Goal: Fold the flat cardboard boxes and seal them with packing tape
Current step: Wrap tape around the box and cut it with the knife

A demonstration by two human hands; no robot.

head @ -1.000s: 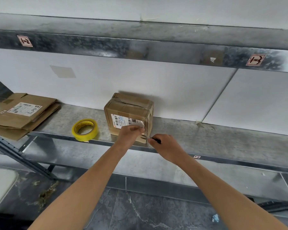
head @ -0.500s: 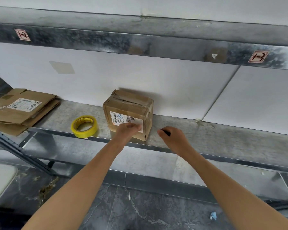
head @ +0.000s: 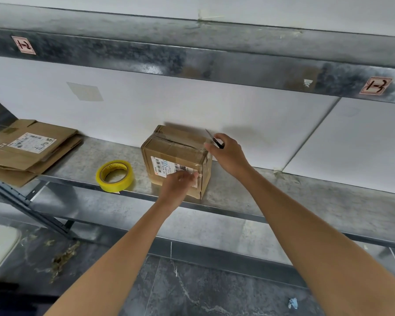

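Cardboard box stands folded up and closed on the metal shelf, directly beyond my left hand and just left of my right hand. It is brown and creased, its top flaps meet along a dark seam, and glossy tape runs over the top and down the edge nearest the right hand. A white shipping label with barcodes sits on the face turned toward me.

I have the left hand's fingertips against that face at the label's lower right corner. The hand is motion-blurred, so I cannot tell whether it presses or pinches. The right hand is curled round a small knife, its thin blade pointing up and away past the box's top right corner (the dark handle is mostly buried in the fist).

Left of the left hand a yellow tape roll lies flat near the shelf's front edge. Further left lie the flat boxes, stacked and cut off by the frame edge. The label print is too small to read, and the left hand covers part of it.
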